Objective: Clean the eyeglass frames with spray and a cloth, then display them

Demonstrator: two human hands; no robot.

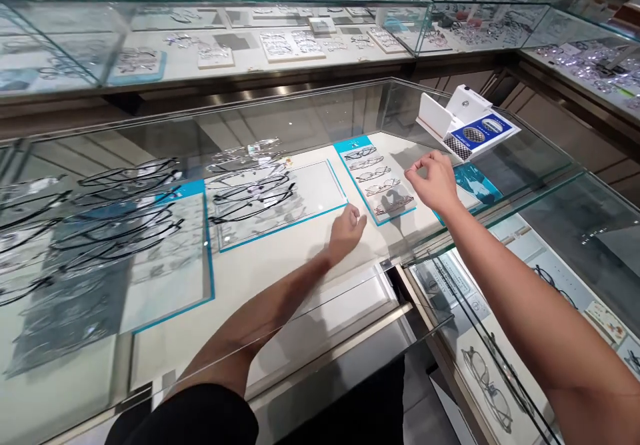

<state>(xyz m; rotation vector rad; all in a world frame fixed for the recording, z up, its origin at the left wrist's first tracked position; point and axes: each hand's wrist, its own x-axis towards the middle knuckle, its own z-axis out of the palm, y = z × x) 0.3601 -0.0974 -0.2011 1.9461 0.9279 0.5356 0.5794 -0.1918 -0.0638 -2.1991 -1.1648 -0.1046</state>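
My left hand (pixel 347 233) reaches under the glass top, its fingers curled in loosely with no object visible in them. It is close to the front right corner of a blue-edged tray (pixel 315 188); whether it touches the tray I cannot tell. My right hand (pixel 434 179) is bent into a pinch, and anything between the fingertips is too small or hidden to make out. Just left of it, a narrow blue-edged tray (pixel 395 217) bears a column of several eyeglasses (pixel 374 174). Dark-framed eyeglasses (pixel 255 198) lie around the left part of the wider tray.
A white and blue box-like stand (pixel 475 125) rests on the glass top beyond my right hand. More eyeglasses (pixel 125 231) fill the left side. An open lower compartment with eyeglasses (pixel 487 388) lies at right. Glass edges (pixel 530 205) cross near my forearms. Display cases (pixel 250 71) line the back.
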